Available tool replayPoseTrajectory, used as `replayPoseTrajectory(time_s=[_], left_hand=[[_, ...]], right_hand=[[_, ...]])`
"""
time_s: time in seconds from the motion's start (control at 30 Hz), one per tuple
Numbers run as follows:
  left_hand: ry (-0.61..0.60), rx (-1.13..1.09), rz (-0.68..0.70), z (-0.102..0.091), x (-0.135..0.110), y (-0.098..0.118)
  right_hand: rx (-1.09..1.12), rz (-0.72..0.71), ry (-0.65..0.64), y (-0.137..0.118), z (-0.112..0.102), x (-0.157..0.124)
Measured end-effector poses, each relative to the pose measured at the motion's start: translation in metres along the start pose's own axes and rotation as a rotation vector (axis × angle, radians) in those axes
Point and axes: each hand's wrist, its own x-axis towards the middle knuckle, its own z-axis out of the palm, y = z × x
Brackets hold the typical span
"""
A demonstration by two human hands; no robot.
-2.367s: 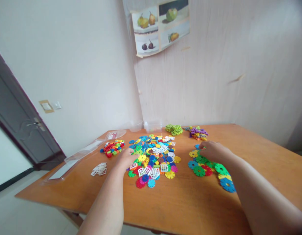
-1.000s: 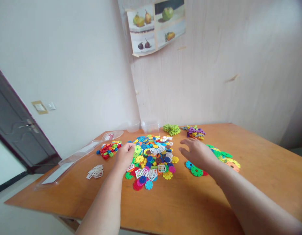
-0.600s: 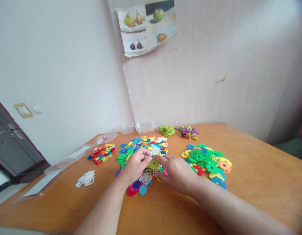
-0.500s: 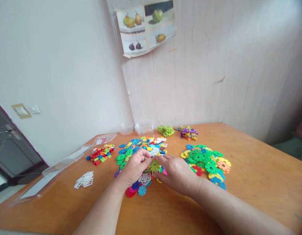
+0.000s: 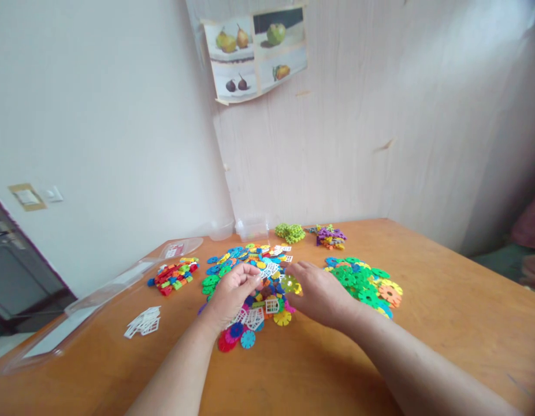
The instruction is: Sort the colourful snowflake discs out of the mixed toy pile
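Over a mixed pile of plastic pieces, my right hand (image 5: pixel 323 296) is closed on an olive-green notched disc (image 5: pixel 289 283), held at its fingertips. My left hand (image 5: pixel 236 293) hovers over the pile's left side, thumb and forefinger pinched together; whatever they hold, if anything, is too small to make out. Beneath and between the hands lie white lattice pieces (image 5: pixel 253 318), a yellow notched disc (image 5: pixel 282 318), a light-blue disc (image 5: pixel 248 339) and several other coloured discs.
On the wooden table (image 5: pixel 285 375), sorted discs (image 5: pixel 369 283) lie at right. Small coloured blocks (image 5: pixel 174 277) and white lattice pieces (image 5: pixel 144 322) sit at left. Green pieces (image 5: pixel 290 233), purple pieces (image 5: pixel 330 236) and a clear container (image 5: pixel 252 228) stand by the wall, a clear lid (image 5: pixel 98 306) leftmost.
My hands have drawn apart. The olive-green disc has shifted right with my right hand, uncovering white lattice pieces and a yellow disc in the pile. The view has turned slightly.
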Motion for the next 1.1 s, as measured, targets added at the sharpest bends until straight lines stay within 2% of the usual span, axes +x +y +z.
replayPoseTrajectory(time_s=[0.27,0.43,0.8,1.1], left_hand=[[0.292,0.07,0.014,-0.029,0.012,-0.01],[0.387,0.088,-0.013,-0.044,0.016,-0.016],[0.52,-0.006,-0.063,-0.064,0.024,-0.033],[0.614,0.015,-0.121,-0.076,0.027,-0.041]], right_hand=[[-0.118,0.351,-0.037,0.088,-0.029,0.012],[-0.15,0.471,-0.078,0.121,-0.032,0.008],[-0.096,0.461,-0.126,0.137,-0.031,0.005],[-0.116,0.464,-0.191,0.14,-0.02,0.007]])
